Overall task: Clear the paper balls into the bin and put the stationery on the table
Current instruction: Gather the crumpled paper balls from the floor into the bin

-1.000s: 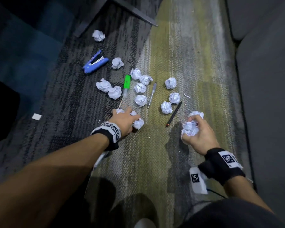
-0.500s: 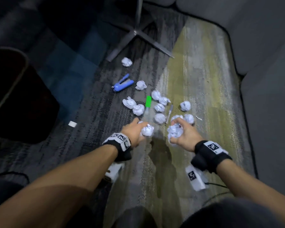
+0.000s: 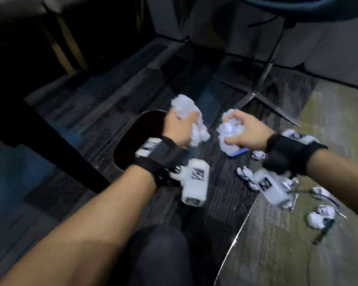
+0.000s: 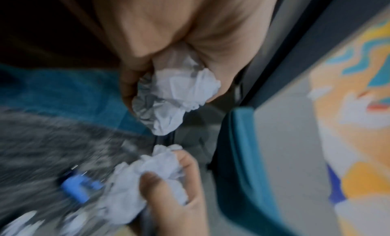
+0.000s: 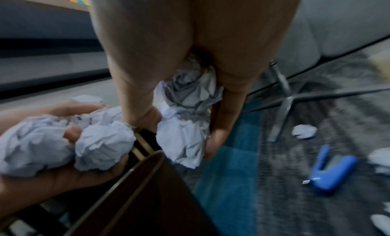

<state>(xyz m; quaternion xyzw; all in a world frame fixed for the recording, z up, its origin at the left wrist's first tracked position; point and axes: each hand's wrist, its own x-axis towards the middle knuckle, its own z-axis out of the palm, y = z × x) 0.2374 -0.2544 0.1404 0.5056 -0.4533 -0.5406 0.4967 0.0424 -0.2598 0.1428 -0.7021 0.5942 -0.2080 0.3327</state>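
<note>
Left hand (image 3: 177, 129) is clenched round a wad of paper balls (image 3: 186, 112), held over the bin (image 3: 132, 141) at its far rim. Right hand (image 3: 248, 131) grips its own balls (image 3: 229, 131) just right of the bin, not yet over it. To drop cleanly, bring both fists well inside the rim before opening, since loose balls would likely bounce out. More balls (image 3: 320, 216) lie on the carpet (image 3: 277, 244) with the blue stapler (image 5: 329, 171) and a pen (image 3: 323, 232).
</note>
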